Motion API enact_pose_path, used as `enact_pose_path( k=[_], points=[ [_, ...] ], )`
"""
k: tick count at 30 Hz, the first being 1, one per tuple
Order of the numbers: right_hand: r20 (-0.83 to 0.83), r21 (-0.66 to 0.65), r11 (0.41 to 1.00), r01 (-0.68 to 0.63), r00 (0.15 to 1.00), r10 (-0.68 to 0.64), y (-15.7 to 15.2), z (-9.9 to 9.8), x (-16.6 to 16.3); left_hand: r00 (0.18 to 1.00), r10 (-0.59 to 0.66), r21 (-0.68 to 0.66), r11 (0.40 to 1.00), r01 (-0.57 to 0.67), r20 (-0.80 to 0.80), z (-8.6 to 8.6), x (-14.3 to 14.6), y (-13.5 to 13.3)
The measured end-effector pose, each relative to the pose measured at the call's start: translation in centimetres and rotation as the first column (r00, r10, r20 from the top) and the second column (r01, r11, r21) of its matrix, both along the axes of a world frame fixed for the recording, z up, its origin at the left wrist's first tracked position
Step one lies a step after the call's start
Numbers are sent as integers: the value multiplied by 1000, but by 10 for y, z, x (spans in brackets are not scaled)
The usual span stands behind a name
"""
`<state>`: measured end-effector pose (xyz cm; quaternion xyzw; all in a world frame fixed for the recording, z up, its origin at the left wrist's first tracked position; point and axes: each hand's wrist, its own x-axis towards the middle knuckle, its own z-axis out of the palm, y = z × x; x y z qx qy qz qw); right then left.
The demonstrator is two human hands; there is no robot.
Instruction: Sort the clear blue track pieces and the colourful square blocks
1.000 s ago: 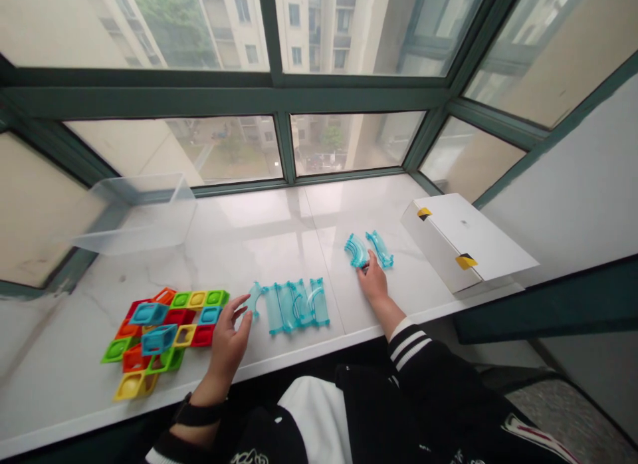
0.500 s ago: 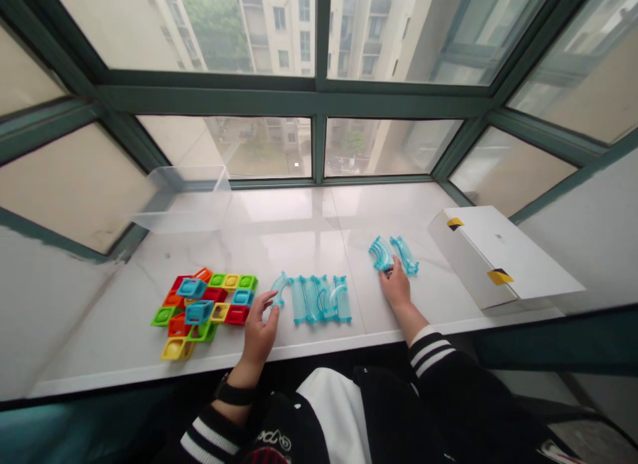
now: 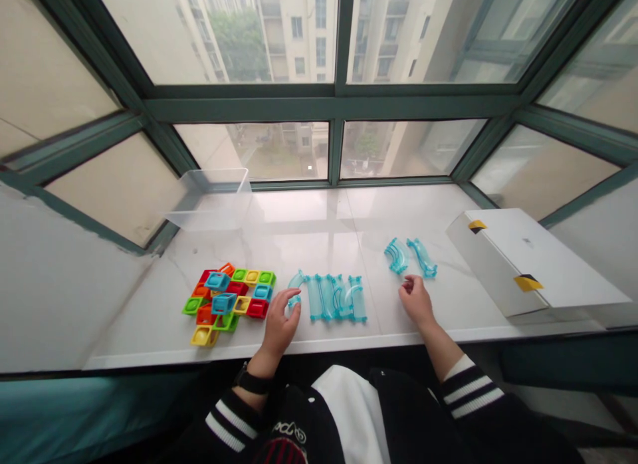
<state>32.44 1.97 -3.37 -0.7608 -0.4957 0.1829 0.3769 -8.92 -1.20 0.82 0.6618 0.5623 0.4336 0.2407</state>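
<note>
Over the lower end of a curved, clear blue track piece (image 3: 297, 278) lies my left hand (image 3: 280, 322), its thumb and fingers bent around that end. The piece sits at the left of a row of clear blue track pieces (image 3: 326, 298), straight and curved, laid side by side. My right hand (image 3: 417, 303) rests on the sill with its fingers curled together, and no piece shows in it. Just beyond its fingertips lies another curved blue track piece (image 3: 397, 256), with a longer wavy blue track piece (image 3: 423, 258) to its right.
Colourful square blocks (image 3: 226, 304) form a cluster left of my left hand. A clear plastic bin (image 3: 212, 198) stands at the back left by the window. A white box (image 3: 528, 258) with yellow-and-black tabs occupies the right side. The white sill (image 3: 319, 348) ends in front of me.
My right hand has drawn back from the curved piece toward me, leaving it beside the wavy piece. My left hand stays at its track piece. The whole view has shifted slightly.
</note>
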Motion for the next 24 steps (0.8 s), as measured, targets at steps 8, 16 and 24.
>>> enact_pose_path(
  k=[8,16,24],
  points=[
    [47,105,830,-547,837,545,1,39,-64,968,-182,-26,983,180,-174,4,23,6],
    [306,15,626,-779,600,739,-7,42,-114,859,-238,-244,960,137,-453,4,23,-1],
    [383,-139,591,-795,508,772,-8,30,-128,884,-244,-425,903,57,-400,5,29,1]
  ],
)
